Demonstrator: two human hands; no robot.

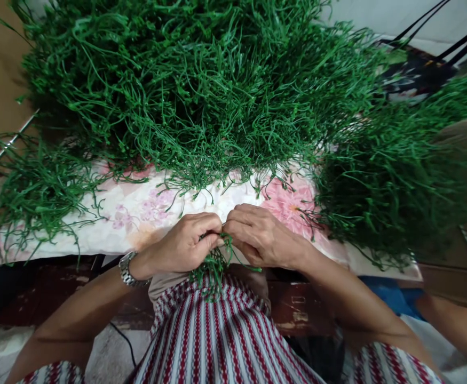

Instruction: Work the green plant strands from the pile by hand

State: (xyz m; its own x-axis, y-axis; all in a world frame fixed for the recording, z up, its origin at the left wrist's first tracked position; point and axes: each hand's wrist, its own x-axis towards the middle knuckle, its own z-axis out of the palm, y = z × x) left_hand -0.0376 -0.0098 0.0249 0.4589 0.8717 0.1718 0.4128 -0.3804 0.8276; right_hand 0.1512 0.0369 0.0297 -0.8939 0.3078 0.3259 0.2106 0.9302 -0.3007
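Note:
Both my hands meet just over the near edge of a flowered cloth (229,202), close to my body. My left hand (187,242), with a metal watch (126,268) on its wrist, is closed around a small bunch of thin green stems (213,269) that look like plastic. The bunch hangs down over my striped top (217,336). My right hand (259,234) touches the left one, its fingers pinched at the upper end of the same stems. What exactly its fingertips grip is hidden.
A large heap of green stems (201,80) covers the far side of the cloth. Smaller heaps lie at left (37,186) and at right (393,186). A dark flowered bag (413,77) is at the back right. Another person's bare limb (453,325) shows at lower right.

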